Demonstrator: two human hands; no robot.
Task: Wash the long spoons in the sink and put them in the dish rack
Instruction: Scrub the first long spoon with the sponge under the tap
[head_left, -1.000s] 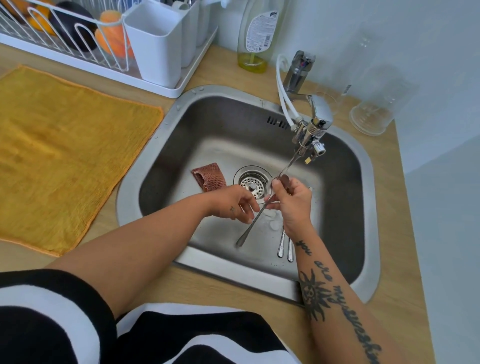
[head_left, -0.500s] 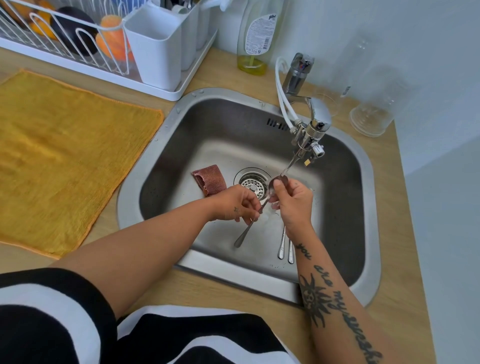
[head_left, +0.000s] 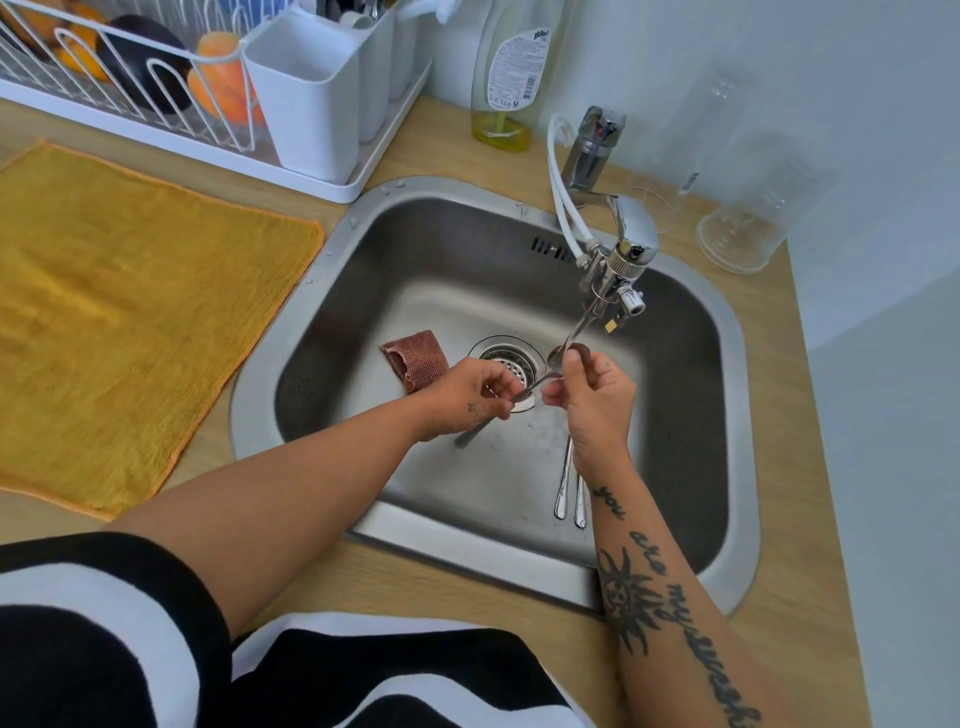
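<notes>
Fingers: the left hand (head_left: 470, 397) was pinched on the handle of a long spoon (head_left: 537, 376); the right hand (head_left: 595, 397) had its fingertips closed on the bowl end, under the tap (head_left: 623, 260).
Spoon in hand: held slanted over the drain (head_left: 506, 358), above the sink (head_left: 363, 291) floor.
Doing it well: rub the bowl all round in the stream, I'd say, keeping the handle pinched firmly.
Waiting: two more spoons (head_left: 569, 493) lay in the basin beneath the right wrist.
Around: a pink scourer (head_left: 415, 358) beside the drain; the dish rack (head_left: 208, 104) stood far left on the table (head_left: 467, 582), its white cutlery cup (head_left: 306, 104) nearest.
In the way: the tap's hoses and spout hung close over the hands.
</notes>
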